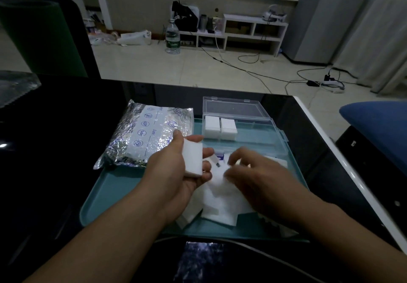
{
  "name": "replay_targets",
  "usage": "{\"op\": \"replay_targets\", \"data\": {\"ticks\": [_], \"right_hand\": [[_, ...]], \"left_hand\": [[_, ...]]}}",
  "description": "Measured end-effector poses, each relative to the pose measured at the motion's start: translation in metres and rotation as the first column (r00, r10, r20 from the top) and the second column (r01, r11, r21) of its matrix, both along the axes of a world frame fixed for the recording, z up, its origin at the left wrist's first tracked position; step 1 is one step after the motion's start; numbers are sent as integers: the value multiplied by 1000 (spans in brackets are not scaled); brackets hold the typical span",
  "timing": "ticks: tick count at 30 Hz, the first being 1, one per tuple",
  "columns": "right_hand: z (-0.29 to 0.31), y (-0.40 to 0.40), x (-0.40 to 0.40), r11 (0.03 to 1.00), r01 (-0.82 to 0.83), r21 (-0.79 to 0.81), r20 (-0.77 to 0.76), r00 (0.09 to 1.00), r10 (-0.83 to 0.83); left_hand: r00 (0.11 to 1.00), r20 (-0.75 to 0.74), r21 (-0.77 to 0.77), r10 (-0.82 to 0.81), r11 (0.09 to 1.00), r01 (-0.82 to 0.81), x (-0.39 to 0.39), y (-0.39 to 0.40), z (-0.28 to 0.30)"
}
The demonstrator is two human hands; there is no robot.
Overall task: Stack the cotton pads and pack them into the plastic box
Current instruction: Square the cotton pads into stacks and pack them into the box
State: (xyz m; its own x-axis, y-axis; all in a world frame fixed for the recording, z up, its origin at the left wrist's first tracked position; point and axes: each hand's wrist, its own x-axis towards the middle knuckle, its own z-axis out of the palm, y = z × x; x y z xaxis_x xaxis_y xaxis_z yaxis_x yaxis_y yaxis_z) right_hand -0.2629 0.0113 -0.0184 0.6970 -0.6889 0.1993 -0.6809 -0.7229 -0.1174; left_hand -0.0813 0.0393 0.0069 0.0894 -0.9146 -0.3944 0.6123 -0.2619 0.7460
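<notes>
Left hand (176, 168) grips cotton-pad stack (193, 158), squaring it | right hand (253, 172) blurred, grip indeterminate, over loose pads (220, 205) | plastic box (242, 132) open at 12 o'clock for loading

foil bag (145, 135) on teal tray (114, 194) | water bottle (172, 37) on floor | white shelf (253, 32)

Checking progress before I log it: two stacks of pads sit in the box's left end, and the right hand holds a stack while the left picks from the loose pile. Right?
Hands swapped. In the head view the left hand holds the stack; the right hand picks from the loose pile. Two stacks do sit in the box.
</notes>
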Motion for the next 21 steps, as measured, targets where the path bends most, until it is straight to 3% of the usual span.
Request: {"op": "replay_targets", "data": {"ticks": [2,3,7,9,11,14,18,21], "right_hand": [[-2,5,-4,994,-52,95,-120,991,63],[-3,7,-6,993,-54,104,-96,993,64],[2,9,0,990,142,22,207,968,-143],[4,7,6,957,289,12,266,922,-281],[4,5,12,918,392,58,124,910,-396],[0,2,18,898,435,65,-75,899,-431],[-3,-1,21,914,399,69,-26,917,-398],[-3,-3,21,925,369,92,126,917,-379]], "left_hand": [[1000,-4,-2,26,1000,-26,4,-1,1],[999,-12,-1,36,999,-36,5,-2,1],[999,-19,1,46,999,-46,4,-4,3],[999,-4,4,42,999,-42,3,-2,2],[999,12,4,38,999,-38,2,-1,0],[999,28,3,39,999,-39,2,0,0],[999,25,9,39,999,-40,2,-1,1],[999,24,13,38,999,-38,1,-1,0]]}}
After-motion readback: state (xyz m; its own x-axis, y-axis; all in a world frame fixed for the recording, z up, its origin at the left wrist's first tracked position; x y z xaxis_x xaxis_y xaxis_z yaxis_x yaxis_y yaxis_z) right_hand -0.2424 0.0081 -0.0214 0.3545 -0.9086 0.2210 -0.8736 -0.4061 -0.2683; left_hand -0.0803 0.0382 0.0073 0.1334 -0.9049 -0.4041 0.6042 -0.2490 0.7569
